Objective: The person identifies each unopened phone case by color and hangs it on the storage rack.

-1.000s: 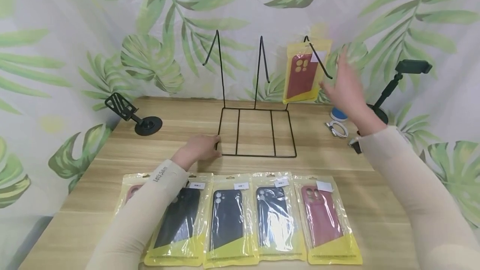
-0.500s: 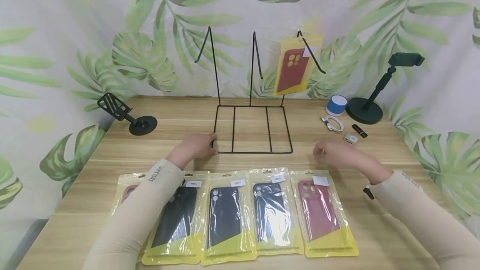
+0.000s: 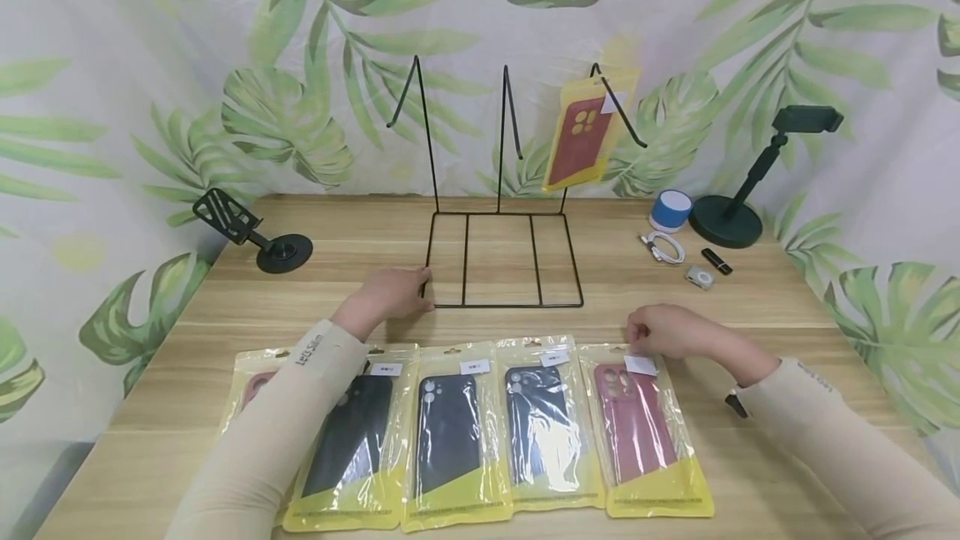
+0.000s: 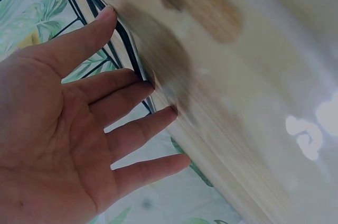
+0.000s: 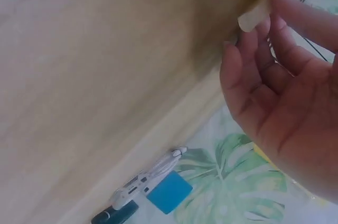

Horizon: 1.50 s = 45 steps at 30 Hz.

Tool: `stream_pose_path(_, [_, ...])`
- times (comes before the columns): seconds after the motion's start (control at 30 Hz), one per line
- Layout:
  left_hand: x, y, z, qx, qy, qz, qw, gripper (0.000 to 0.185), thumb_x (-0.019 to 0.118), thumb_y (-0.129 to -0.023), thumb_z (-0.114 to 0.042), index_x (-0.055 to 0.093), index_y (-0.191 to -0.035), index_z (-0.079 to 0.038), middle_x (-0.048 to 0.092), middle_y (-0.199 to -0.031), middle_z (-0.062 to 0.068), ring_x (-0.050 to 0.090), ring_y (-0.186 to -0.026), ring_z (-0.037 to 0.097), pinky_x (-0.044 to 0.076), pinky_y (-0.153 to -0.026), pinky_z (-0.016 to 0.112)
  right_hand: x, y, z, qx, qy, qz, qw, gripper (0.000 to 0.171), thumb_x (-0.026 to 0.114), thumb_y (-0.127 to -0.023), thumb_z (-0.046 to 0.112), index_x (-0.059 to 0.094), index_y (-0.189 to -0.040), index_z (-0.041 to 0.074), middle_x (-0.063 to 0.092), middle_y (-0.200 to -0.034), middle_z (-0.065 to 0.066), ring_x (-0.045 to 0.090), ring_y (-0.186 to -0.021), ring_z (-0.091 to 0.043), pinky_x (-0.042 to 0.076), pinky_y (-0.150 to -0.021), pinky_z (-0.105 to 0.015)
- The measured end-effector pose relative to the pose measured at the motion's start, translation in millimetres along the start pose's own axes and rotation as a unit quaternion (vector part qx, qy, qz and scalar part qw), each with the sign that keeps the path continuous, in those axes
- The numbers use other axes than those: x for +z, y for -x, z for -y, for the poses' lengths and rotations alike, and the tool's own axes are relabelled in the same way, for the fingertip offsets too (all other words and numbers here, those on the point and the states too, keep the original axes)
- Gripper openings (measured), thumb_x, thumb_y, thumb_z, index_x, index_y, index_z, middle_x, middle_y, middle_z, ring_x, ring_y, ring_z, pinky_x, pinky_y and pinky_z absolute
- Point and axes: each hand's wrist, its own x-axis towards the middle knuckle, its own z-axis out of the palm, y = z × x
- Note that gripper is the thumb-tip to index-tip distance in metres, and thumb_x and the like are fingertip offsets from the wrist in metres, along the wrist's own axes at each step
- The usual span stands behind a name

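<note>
My left hand (image 3: 393, 292) rests at the front left corner of a black wire display rack (image 3: 506, 305). In the left wrist view its fairly straight fingers and thumb touch the rack's wire (image 4: 125, 36). My right hand (image 3: 667, 332) pinches the top edge of a bagged pink phone case (image 3: 637, 432), rightmost in the front row. Its fingers are curled at the bag's edge (image 5: 254, 18) in the right wrist view. Beside it lie bagged dark phone cases (image 3: 542, 427); another pink one (image 3: 255, 386) is partly under my left sleeve. A bagged red phone case (image 3: 581, 140) hangs on the rack's right hook.
A black folding phone stand (image 3: 281, 252) is at the left. Back right stand a dark green phone holder (image 3: 726, 221) and a blue-and-white cylinder (image 3: 671, 211). Near them lie a white cable (image 3: 663, 248), a small silver device (image 3: 700, 277) and a black stick (image 3: 717, 261).
My right hand has come down from the hanging red case to the top of the rightmost pink package and pinches it. The left hand has stayed at the rack's corner.
</note>
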Motion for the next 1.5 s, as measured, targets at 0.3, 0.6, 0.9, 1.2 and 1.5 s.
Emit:
stream_pose_path(0.3, [0.5,-0.3,-1.1,-0.001,-0.003,-0.002,1.0,0.069,0.06,-0.098,-0.038,0.036,-0.152,-0.002,0.036,-0.158,0.016,0.042,-0.14,0.043,0.036,-0.115,0.056,-8.0,11.7,-12.0,-0.006,0.021,-0.083,0.996,0.004,0.06,-0.094,0.012,0.063,-0.091,0.011,0.065,-0.087,0.001,0.055,-0.075,-0.013,0.048,-0.067,-0.029])
stream_pose_path(0.6, [1.3,-0.5,-0.8,-0.005,0.004,-0.001,1.0,0.069,0.06,-0.098,-0.037,0.036,-0.152,-0.002,0.034,-0.159,0.016,0.04,-0.141,0.043,0.036,-0.115,0.056,-23.9,26.2,0.9,-0.024,0.019,-0.216,0.976,0.004,0.059,-0.099,0.013,0.06,-0.1,0.009,0.07,-0.094,-0.008,0.064,-0.088,-0.023,0.054,-0.077,-0.042])
stream_pose_path(0.9, [-1.6,2.5,-1.9,-0.003,0.0,-0.001,1.0,0.068,0.06,-0.098,-0.037,0.037,-0.152,-0.002,0.035,-0.159,0.016,0.041,-0.14,0.042,0.037,-0.115,0.055,-31.5,36.4,13.3,-0.13,0.036,-0.404,0.905,0.005,0.064,-0.094,0.006,0.059,-0.097,0.006,0.064,-0.081,-0.002,0.05,-0.073,-0.008,0.042,-0.063,-0.023])
stream_pose_path(1.2, [-0.3,2.3,-1.9,0.002,-0.003,-0.002,1.0,0.069,0.06,-0.098,-0.038,0.037,-0.152,-0.002,0.035,-0.158,0.016,0.043,-0.139,0.042,0.038,-0.114,0.055,-52.0,33.0,21.0,-0.305,0.019,-0.515,0.801,0.041,0.052,-0.103,0.035,0.06,-0.088,-0.003,0.063,-0.075,-0.008,0.044,-0.064,-0.001,0.035,-0.055,-0.019])
stream_pose_path(1.5, [0.3,0.5,-1.1,0.0,-0.004,-0.004,1.0,0.07,0.061,-0.097,-0.039,0.037,-0.152,-0.003,0.036,-0.158,0.016,0.043,-0.139,0.042,0.039,-0.113,0.055,-96.9,19.3,47.6,-0.27,0.038,-0.612,0.743,0.04,0.054,-0.102,0.032,0.059,-0.093,-0.006,0.062,-0.073,-0.016,0.044,-0.061,-0.007,0.03,-0.054,-0.02])
